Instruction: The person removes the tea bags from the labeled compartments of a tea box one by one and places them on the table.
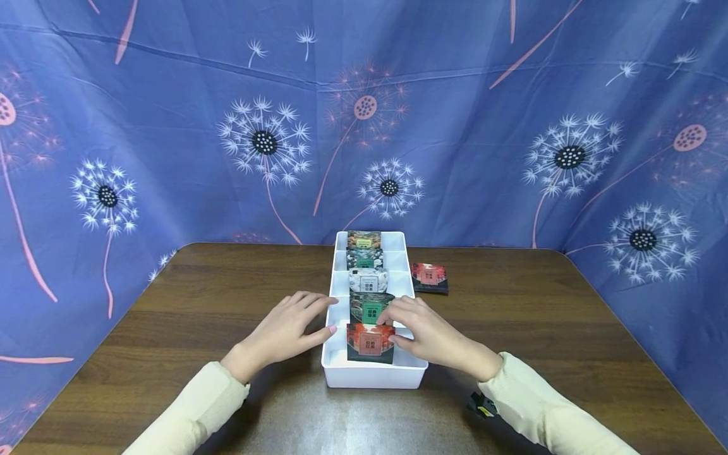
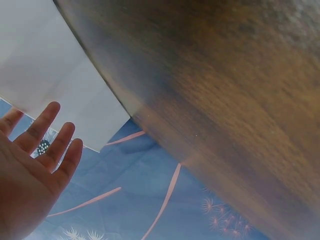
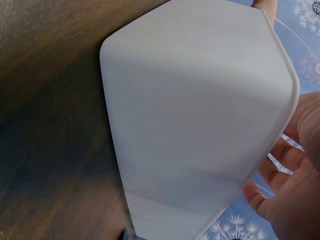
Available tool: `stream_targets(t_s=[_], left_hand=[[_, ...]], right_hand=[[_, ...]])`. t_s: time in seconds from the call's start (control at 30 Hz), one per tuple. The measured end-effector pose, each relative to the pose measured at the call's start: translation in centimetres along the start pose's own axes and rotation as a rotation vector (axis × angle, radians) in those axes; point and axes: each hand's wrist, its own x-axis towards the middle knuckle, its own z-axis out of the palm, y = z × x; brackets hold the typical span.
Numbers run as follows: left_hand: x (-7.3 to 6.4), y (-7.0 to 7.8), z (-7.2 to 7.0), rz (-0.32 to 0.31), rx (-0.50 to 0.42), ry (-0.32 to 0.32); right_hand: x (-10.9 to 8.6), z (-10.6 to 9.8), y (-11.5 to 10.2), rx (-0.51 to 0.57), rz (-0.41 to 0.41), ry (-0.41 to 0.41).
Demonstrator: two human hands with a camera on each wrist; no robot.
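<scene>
A long white divided box (image 1: pixel 375 378) stands on the table, with a row of flat tea packets along its compartments. My right hand (image 1: pixel 423 328) reaches over the right rim and pinches the upper right of the red tea packet (image 1: pixel 370 344) in the nearest compartment. Right behind that one sits a green tea packet (image 1: pixel 370 308). In the right wrist view the box's wall (image 3: pixel 190 115) hides the fingertips of the right hand (image 3: pixel 295 185). My left hand (image 1: pixel 287 328) is at the left rim, its fingers spread and holding nothing, as the left hand (image 2: pixel 37 165) also shows in the left wrist view.
Farther back in the box are a white packet (image 1: pixel 368 282), a dark teal packet (image 1: pixel 365 259) and an orange-brown packet (image 1: pixel 364 240). Another red packet (image 1: pixel 430 278) lies on the table (image 1: pixel 512 303) right of the box. A small black object (image 1: pixel 482 406) is by the right sleeve.
</scene>
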Motion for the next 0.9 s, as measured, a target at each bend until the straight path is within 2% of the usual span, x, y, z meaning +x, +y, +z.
stream_targets(t_s=[0.53,0.9], left_hand=[[0.02,-0.04,-0.06,-0.014,-0.009,-0.013],[0.05,-0.03,-0.06,-0.014,-0.007,-0.010]], right_hand=[[-0.12,0.32,0.21,0.011,-0.050,0.001],[-0.14,0.55,0.46,0.067,-0.064,0.003]])
